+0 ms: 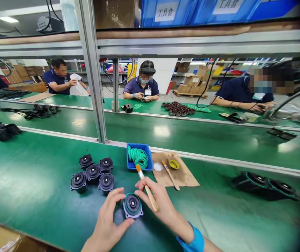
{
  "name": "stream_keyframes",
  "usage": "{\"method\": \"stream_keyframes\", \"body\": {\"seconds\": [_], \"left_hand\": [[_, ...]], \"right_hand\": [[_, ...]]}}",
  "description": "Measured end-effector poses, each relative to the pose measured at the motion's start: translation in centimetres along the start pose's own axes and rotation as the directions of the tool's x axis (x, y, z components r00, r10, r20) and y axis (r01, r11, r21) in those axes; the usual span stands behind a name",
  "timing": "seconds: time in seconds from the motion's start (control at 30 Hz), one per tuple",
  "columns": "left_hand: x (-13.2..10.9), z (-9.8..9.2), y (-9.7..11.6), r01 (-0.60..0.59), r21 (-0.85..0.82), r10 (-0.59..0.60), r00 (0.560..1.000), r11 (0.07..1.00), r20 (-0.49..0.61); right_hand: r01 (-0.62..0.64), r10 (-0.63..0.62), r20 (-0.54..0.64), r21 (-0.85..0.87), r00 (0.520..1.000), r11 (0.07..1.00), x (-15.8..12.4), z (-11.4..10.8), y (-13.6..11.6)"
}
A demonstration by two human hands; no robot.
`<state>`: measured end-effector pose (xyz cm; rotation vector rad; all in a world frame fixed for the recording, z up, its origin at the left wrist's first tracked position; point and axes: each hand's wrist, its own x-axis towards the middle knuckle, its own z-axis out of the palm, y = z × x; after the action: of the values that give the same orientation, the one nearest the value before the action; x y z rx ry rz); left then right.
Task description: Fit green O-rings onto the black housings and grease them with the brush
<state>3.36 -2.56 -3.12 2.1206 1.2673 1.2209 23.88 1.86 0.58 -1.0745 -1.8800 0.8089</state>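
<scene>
A round black motor housing (133, 206) with a green rubber ring (128, 209) around its top stands on the green bench in front of me. My left hand (110, 215) grips it from the left, thumb at the near side and fingers at the far side. My right hand (156, 196) holds a small brush (150, 196) with a wooden handle, its orange bristles pointing up and away. The right thumb and fingertip come close to the ring's right edge; whether they touch it I cannot tell. Several similar housings (93, 173) without visible rings stand to the left.
Behind my hands is a blue bin (150, 159) of green rings. A cardboard sheet (189, 178) carries a second brush (171, 176), a yellow-rimmed dish (173, 164) and a white lid (157, 167). Ringed housings (266, 185) lie at right. A metal post (93, 70) rises behind; co-workers (143, 84) sit across.
</scene>
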Motion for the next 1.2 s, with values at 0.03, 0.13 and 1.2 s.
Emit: {"method": "stream_keyframes", "body": {"seconds": [0.03,0.13,1.2], "left_hand": [[0.0,-0.1,0.0,-0.04,0.035,0.04,0.999,0.999,0.006],[0.0,-0.4,-0.2,-0.135,0.118,0.132,0.991,0.984,0.029],[-1.5,1.8,0.6,0.057,-0.062,-0.068,0.979,0.996,-0.194]], "right_hand": [[0.054,-0.054,-0.005,-0.014,0.999,0.998,-0.1,-0.2,-0.2],[0.24,-0.234,0.077,-0.082,0.969,0.967,-0.5,-1.1,-0.5],[0.388,-0.38,-0.163,0.018,0.911,0.922,-4.5,-0.9,-0.4]]}}
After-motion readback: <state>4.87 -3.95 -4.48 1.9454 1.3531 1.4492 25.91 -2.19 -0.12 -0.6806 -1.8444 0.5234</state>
